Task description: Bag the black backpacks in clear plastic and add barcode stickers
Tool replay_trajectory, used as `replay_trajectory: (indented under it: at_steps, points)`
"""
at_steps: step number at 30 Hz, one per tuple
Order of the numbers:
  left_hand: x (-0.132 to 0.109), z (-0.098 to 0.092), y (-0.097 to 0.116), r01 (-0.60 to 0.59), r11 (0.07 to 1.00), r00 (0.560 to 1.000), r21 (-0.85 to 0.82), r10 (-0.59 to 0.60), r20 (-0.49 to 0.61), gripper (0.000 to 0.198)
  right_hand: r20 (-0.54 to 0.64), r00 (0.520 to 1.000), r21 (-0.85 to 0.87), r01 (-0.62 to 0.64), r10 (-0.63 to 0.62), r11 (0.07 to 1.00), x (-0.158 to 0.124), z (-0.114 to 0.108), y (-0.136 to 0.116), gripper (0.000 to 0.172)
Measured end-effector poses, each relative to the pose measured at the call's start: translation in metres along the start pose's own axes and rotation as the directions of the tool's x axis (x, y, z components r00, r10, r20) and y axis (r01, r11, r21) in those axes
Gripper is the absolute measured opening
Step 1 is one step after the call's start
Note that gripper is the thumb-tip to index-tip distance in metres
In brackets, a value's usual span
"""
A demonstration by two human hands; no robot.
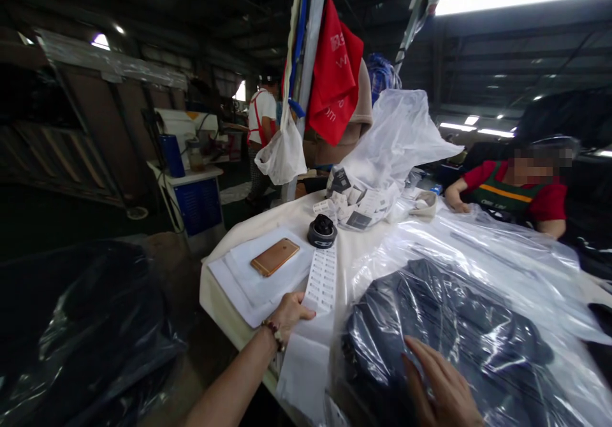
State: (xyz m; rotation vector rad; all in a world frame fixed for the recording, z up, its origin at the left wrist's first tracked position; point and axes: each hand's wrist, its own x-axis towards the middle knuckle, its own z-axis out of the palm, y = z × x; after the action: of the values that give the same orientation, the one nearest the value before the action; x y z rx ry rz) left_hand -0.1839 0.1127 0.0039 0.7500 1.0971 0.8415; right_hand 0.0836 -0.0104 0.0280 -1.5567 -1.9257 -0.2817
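Hands rest at the near edge of a cloth-covered surface [217, 299]. The left hand [289, 315], a beaded bracelet [275, 332] at its wrist, lies at the near end of a white label strip [322, 279]. Its fingers are curled and the thumb touches the strip's corner. I cannot tell whether that grip actually pinches the strip or only rests on it.

The right hand [442, 389] lies flat, its grip spread, on a dark garment [444, 325] sealed in a clear plastic bag [502, 255]. The bagged garment fills the near right part of the surface.

Left of the label strip, a gold phone [274, 256] lies on a stack of white sheets [239, 280]. Just beyond the far end of the strip sits a small round black object [322, 231]. Farther off is a heap of printed tags [356, 201], with a crumpled clear bag [396, 140] rising above it.

At the far right, another person in a red top and green apron [516, 194] leans on the surface with one arm. A red cloth [335, 76] hangs from a post behind the tags.
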Motion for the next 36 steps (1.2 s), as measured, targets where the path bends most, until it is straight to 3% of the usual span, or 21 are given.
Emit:
replay_trajectory:
  at_steps: [3,6,9,12,18,24,26,28,30,32,34,36]
  points:
    - [-0.002,-0.001,0.003,-0.038,0.997,0.998,-0.067,0.042,0.050,0.032,0.047,0.994,0.325,-0.110,0.100,0.939,0.046,0.039,-0.061,0.026]
    - [-0.005,-0.001,0.006,-0.078,0.989,0.993,-0.121,0.089,0.082,0.036,0.163,0.957,0.577,-0.289,0.239,0.764,0.075,0.082,-0.099,0.027]
    - [-0.005,-0.001,0.008,-0.101,0.982,0.988,-0.162,0.118,0.098,0.039,0.198,0.921,0.639,-0.380,0.335,0.669,0.089,0.117,-0.106,0.031]
    - [-0.003,-0.003,0.008,-0.095,0.977,0.988,-0.192,0.116,0.105,0.037,0.234,0.877,0.663,-0.459,0.420,0.591,0.092,0.138,-0.099,0.036]
    - [0.005,-0.009,0.008,0.003,0.967,0.984,-0.254,0.043,0.175,0.038,0.325,0.772,0.729,-0.572,0.547,0.374,0.084,0.146,-0.088,0.034]
    - [0.010,-0.014,0.010,0.077,0.936,0.961,-0.343,0.022,0.276,0.047,0.387,0.673,0.833,-0.548,0.631,0.073,0.083,0.133,-0.099,0.036]
    - [0.010,-0.015,0.009,0.070,0.932,0.960,-0.357,0.034,0.277,0.048,0.392,0.677,0.821,-0.563,0.623,0.096,0.083,0.131,-0.102,0.034]
    - [0.008,-0.015,0.007,0.048,0.931,0.963,-0.362,0.052,0.263,0.047,0.351,0.722,0.771,-0.584,0.596,0.254,0.084,0.129,-0.102,0.030]
    - [0.005,-0.015,0.006,0.024,0.933,0.965,-0.359,0.072,0.251,0.047,0.280,0.806,0.703,-0.543,0.522,0.460,0.087,0.127,-0.101,0.030]
    - [0.003,-0.014,0.006,0.008,0.935,0.965,-0.353,0.086,0.247,0.047,0.246,0.867,0.662,-0.477,0.433,0.578,0.090,0.127,-0.099,0.032]
    - [0.001,-0.013,0.007,0.000,0.934,0.965,-0.357,0.094,0.245,0.046,0.264,0.882,0.660,-0.461,0.391,0.593,0.093,0.129,-0.099,0.033]
    - [0.001,-0.014,0.008,-0.003,0.929,0.966,-0.371,0.099,0.241,0.045,0.306,0.848,0.684,-0.512,0.434,0.519,0.094,0.132,-0.099,0.032]
